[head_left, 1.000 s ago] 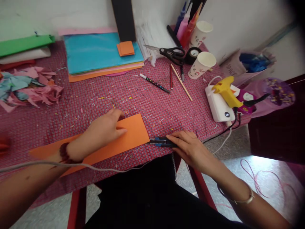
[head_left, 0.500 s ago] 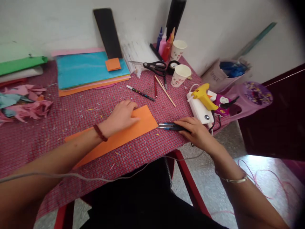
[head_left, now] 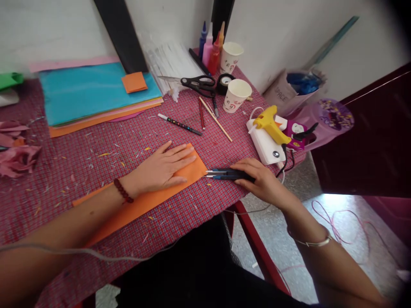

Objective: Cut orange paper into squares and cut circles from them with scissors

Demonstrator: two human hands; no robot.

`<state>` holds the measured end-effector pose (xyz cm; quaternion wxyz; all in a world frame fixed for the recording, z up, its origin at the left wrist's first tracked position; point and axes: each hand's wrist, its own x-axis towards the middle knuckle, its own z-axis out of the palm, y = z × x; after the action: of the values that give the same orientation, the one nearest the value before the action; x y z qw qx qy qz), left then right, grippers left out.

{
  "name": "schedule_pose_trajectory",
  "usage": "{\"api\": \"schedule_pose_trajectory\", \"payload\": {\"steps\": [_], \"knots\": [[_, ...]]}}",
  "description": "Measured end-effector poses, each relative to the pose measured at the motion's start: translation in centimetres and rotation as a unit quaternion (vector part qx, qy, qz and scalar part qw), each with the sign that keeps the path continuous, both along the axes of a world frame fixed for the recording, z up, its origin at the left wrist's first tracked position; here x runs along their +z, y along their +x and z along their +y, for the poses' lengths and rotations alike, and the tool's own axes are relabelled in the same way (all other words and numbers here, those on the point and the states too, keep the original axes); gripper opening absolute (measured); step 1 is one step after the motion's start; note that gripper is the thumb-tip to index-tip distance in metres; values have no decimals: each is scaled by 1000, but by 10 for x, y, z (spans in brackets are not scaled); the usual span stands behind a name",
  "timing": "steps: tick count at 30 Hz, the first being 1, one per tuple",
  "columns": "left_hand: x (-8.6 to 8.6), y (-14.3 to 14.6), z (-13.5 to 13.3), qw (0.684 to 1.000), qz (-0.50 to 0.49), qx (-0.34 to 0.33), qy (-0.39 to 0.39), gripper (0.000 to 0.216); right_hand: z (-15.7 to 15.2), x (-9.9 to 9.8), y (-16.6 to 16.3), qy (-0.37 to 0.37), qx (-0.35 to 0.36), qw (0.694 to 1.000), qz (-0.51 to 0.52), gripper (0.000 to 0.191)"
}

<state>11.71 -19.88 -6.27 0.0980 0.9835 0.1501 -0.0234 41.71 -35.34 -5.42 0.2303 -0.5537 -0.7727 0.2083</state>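
A long strip of orange paper (head_left: 141, 203) lies slantwise on the red checked tablecloth (head_left: 96, 158). My left hand (head_left: 162, 169) rests flat on its right end, fingers stretched out and spread. My right hand (head_left: 257, 179) lies over the handle of a blue and black utility knife (head_left: 221, 174), fingers curled on it. The knife's tip points left and sits just off the paper's right edge.
A stack of coloured paper sheets (head_left: 96, 94) lies at the back, with black scissors (head_left: 199, 83), pens, glue bottles (head_left: 210, 45), two paper cups (head_left: 236, 94) and a tape roll beside it. A yellow glue gun (head_left: 271, 124) sits at the right table edge. Paper scraps (head_left: 16, 149) lie far left.
My left hand has flattened out on the paper, fingers now spread. The view has swung a little left and down. My right hand stays on the knife.
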Motion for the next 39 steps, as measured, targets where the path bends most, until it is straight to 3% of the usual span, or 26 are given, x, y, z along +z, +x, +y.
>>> {"api": "schedule_pose_trajectory", "payload": {"steps": [5,17,25,39], "knots": [[0,0,0,1000,0,3,-11,68,-6,1,6,-19,-3,1000,18,29],[-2,0,-1,1000,-14,6,10,64,-16,-1,-14,-22,-27,999,31,30],[-5,-1,0,1000,-25,-13,4,99,-11,1,-22,-16,-39,999,9,30],[-7,-1,1,1000,-28,-9,2,99,-7,-3,-36,8,-20,1000,0,31]]}}
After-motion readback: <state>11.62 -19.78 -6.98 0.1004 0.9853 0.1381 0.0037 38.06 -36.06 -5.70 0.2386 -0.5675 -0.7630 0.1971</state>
